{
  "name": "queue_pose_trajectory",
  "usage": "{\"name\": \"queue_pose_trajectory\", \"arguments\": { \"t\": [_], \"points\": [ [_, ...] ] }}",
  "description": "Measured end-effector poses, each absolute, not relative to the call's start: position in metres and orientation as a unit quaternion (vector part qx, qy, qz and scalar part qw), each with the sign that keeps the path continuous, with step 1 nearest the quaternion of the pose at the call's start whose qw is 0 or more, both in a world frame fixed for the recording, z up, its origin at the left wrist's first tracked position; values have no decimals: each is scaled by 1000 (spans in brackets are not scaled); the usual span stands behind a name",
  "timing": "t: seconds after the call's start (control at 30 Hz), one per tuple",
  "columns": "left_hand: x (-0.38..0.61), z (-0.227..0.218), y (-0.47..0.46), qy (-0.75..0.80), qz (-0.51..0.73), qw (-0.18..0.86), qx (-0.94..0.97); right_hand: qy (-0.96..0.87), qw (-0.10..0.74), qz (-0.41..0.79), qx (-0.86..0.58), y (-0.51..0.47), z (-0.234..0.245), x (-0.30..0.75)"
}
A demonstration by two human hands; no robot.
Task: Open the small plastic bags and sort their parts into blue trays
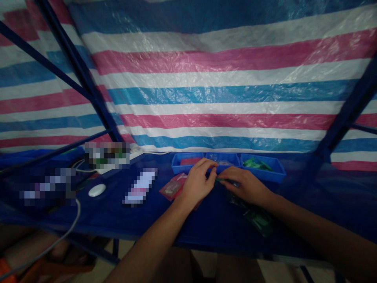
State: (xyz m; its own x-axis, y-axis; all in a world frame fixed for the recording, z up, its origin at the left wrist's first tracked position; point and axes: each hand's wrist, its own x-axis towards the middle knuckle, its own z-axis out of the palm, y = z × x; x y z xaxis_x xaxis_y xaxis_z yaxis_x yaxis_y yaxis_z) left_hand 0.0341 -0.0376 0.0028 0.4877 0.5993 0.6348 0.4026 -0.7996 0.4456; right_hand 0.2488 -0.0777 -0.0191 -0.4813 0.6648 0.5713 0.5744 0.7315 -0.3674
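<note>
My left hand [199,180] is over the middle of the blue table, its fingers bent and the thumb close to the index finger. What lies between those fingertips, if anything, is too small to make out. Close beside it, my right hand [246,184] has its thumb and fingers closed on a thin green piece [219,180] whose tip shows. A red packet [174,186] lies partly under my left hand and forearm. Dark green clear packets [259,221] lie below my right wrist.
Behind my hands stand a blue tray with red contents [176,169], a middle blue tray [232,158] with clear bags and a blue tray with green packets [278,173]. Leftward are a phone [140,186], white oval object [97,190], power strip [120,163] and cable [77,214].
</note>
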Motion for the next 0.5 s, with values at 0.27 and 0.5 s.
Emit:
{"name": "queue_pose_trajectory", "arguments": {
  "t": [0.27,0.5],
  "points": [
    [37,2,-42,273,392,168,862,-699,512,167,-470,-74,-21,257],
    [38,3,-41,298,393,189,849,-649,551,270,-450,-72,-26,254]
  ]
}}
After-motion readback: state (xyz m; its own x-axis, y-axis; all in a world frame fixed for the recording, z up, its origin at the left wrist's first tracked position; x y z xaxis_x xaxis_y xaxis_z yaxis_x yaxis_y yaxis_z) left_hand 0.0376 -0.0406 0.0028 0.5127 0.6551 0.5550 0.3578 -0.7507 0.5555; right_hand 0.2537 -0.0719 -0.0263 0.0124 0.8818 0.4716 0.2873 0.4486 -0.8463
